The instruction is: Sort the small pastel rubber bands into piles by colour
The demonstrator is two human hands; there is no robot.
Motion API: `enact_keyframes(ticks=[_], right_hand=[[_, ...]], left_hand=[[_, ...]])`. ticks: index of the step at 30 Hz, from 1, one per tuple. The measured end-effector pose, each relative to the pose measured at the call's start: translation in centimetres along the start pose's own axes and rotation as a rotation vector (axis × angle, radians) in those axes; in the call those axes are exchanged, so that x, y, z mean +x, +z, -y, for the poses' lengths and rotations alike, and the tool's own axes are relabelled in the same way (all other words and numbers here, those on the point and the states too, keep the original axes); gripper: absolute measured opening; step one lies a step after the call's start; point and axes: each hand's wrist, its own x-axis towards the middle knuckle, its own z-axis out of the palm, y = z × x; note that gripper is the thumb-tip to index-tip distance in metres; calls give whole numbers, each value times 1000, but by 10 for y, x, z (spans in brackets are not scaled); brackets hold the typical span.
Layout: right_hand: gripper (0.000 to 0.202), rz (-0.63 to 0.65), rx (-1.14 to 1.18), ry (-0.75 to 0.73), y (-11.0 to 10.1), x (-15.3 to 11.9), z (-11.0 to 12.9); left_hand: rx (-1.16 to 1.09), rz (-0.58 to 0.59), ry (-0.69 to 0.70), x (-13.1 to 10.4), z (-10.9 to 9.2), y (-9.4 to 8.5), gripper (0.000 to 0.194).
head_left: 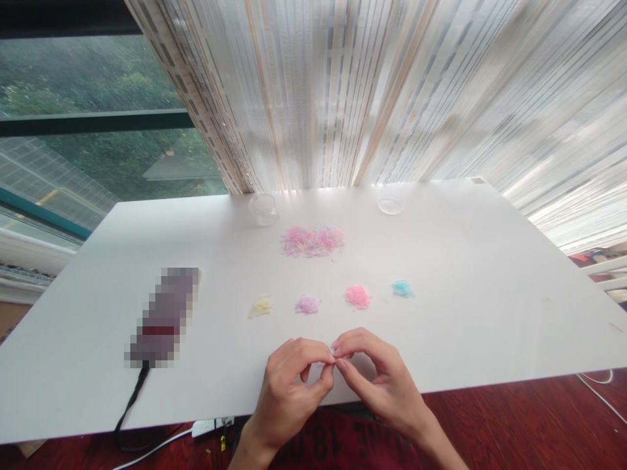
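My left hand and my right hand meet fingertip to fingertip near the table's front edge. Both pinch at a tiny pale piece, too small to name. Just beyond them lie separate little piles of thin bits: a yellow pile, a lilac pile, a pink pile and a turquoise pile. Farther back spreads a larger mixed pile of pink, lilac and pale bits.
On the white table, a clear round tub and a clear lid stand at the back. A blurred-out purple device with a black cable lies at left. A striped curtain hangs behind. Below is a white power strip.
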Motion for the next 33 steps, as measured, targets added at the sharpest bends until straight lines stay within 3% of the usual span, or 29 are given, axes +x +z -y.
enact_keyframes(ticks=[5, 14, 33], right_hand=[[22, 16, 45, 47, 1, 0, -1], [33, 22, 71, -36, 0, 2, -1], [12, -167, 156, 103, -9, -6, -12]], left_hand=[[-18, 17, 11, 0, 2, -1, 26], [-16, 35, 9, 0, 3, -1, 26], [-21, 19, -40, -5, 12, -8, 22]])
